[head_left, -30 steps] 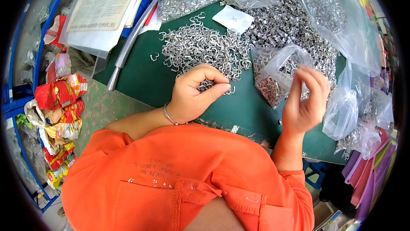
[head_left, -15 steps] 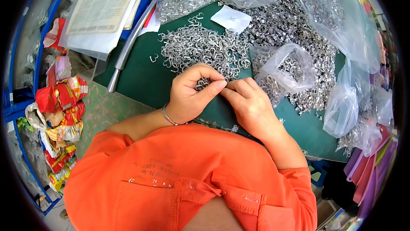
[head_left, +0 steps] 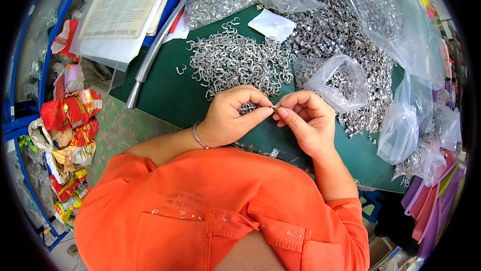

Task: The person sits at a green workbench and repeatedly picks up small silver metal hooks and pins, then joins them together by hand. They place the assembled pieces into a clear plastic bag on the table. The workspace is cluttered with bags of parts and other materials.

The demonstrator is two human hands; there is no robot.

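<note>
Thumb and finger of my left hand pinch a small silvery metal piece; its exact shape is mostly hidden by the fingertips. My right hand closes its thumb and forefinger on the other side of the same piece, the remaining fingers curled in. Just beyond the hands lies a loose pile of curved, hook-like metal pieces. To the right, a clear plastic bag of similar pieces lies open. Behind it spreads a large heap of small folded metal pieces.
A long metal tool with a tapered end lies at the left beside stacked papers. A white paper slip sits between the piles. Clear bags crowd the right side of the green tabletop. Colourful wrappers hang at left.
My right hand has turned, so its thumb now shows and its fingertips meet the left ones. The small metal piece has come into sight between them. My left hand has shifted slightly right.
</note>
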